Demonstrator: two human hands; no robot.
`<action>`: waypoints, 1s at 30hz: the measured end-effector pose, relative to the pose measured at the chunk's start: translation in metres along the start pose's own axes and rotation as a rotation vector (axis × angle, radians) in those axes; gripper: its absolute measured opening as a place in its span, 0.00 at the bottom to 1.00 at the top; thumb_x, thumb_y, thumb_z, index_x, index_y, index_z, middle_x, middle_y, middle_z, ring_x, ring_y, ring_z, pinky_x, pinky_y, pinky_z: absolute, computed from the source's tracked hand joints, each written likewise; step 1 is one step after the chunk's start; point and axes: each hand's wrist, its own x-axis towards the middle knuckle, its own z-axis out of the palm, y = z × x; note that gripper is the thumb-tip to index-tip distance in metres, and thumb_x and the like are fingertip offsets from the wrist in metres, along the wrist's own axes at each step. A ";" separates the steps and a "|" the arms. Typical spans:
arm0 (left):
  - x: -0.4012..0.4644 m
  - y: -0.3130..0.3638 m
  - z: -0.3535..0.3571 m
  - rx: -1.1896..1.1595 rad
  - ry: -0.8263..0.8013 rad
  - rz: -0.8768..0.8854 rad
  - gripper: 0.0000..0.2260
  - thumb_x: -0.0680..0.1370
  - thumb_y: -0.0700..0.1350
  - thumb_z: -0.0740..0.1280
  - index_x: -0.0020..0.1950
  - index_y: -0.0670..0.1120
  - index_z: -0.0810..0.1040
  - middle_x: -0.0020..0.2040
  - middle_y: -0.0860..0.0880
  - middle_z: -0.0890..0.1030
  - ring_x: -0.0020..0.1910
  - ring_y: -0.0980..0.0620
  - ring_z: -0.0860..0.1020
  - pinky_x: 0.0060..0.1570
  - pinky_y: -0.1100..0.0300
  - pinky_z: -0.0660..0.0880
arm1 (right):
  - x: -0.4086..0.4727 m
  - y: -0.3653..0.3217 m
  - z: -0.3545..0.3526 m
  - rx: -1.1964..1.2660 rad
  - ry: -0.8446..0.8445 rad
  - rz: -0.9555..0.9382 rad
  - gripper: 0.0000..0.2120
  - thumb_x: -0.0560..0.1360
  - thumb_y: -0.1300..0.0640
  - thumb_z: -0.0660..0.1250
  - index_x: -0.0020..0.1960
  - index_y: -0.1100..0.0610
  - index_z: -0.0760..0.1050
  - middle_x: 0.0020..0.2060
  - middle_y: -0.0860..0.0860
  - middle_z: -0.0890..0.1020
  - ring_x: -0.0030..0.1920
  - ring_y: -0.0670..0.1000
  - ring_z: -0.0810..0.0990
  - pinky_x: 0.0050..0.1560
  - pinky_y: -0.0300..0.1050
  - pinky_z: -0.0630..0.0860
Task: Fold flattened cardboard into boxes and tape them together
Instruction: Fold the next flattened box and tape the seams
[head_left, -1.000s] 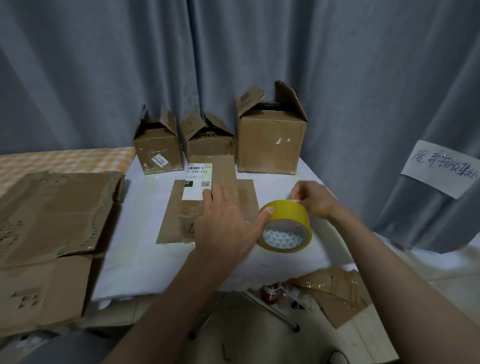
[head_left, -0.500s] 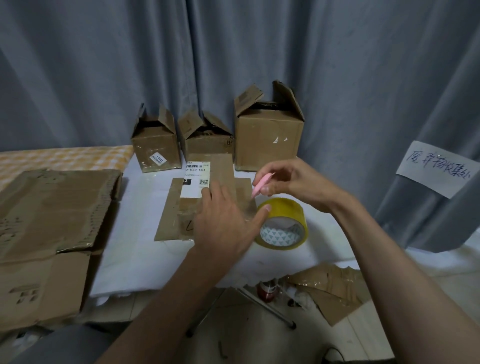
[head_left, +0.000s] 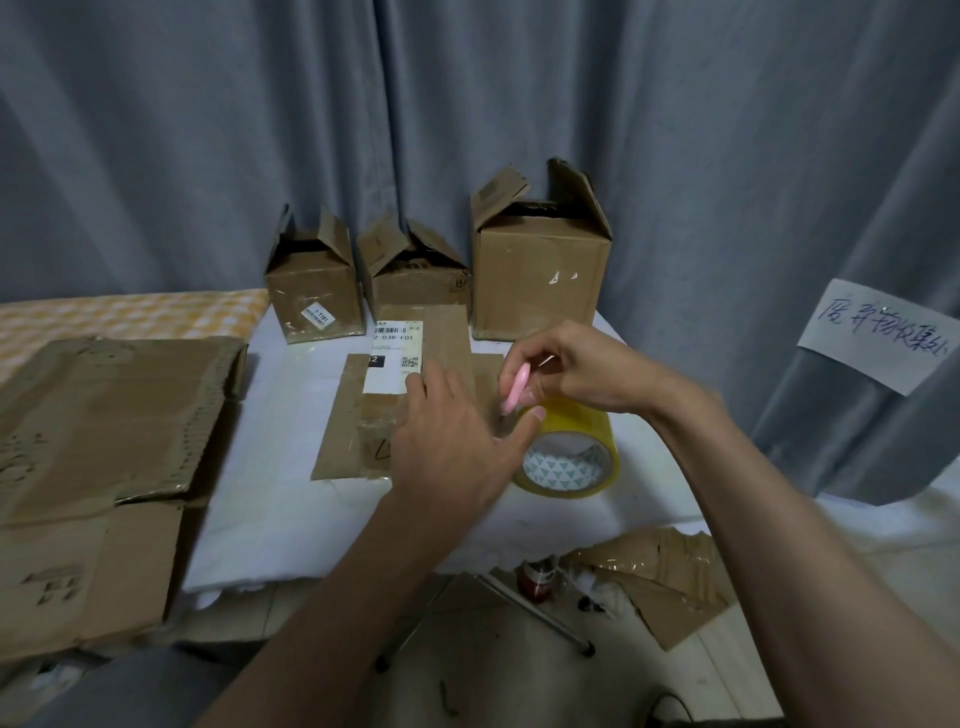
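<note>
**Pink tool at the tape roll**

From the head view we see our left hand spread with fingers straight, resting on the flattened cardboard, thumb tip touching the yellow tape roll just to its right. Our right hand pinches a slim pink tool above that roll, its lower tip close by the left thumb. Beyond both hands stand three folded boxes against the grey curtain.
</note>
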 end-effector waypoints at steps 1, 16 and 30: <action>0.000 0.000 0.000 -0.011 0.006 -0.001 0.39 0.74 0.74 0.51 0.66 0.42 0.68 0.60 0.45 0.67 0.60 0.47 0.66 0.56 0.54 0.69 | 0.001 -0.001 0.001 -0.022 0.003 0.000 0.12 0.71 0.73 0.71 0.47 0.58 0.84 0.46 0.54 0.85 0.49 0.54 0.84 0.56 0.60 0.78; 0.000 0.000 0.003 0.032 0.026 0.015 0.41 0.74 0.75 0.47 0.65 0.40 0.70 0.58 0.44 0.69 0.58 0.47 0.67 0.58 0.53 0.69 | 0.011 0.005 0.003 -0.213 0.163 0.096 0.12 0.69 0.71 0.74 0.46 0.56 0.87 0.45 0.50 0.85 0.47 0.49 0.82 0.52 0.43 0.80; 0.000 0.000 0.003 0.036 0.022 0.015 0.41 0.74 0.74 0.47 0.64 0.40 0.70 0.56 0.45 0.68 0.57 0.48 0.66 0.57 0.53 0.69 | -0.007 0.078 0.005 -0.109 0.265 0.755 0.11 0.77 0.54 0.71 0.52 0.62 0.84 0.48 0.57 0.84 0.48 0.55 0.81 0.51 0.47 0.79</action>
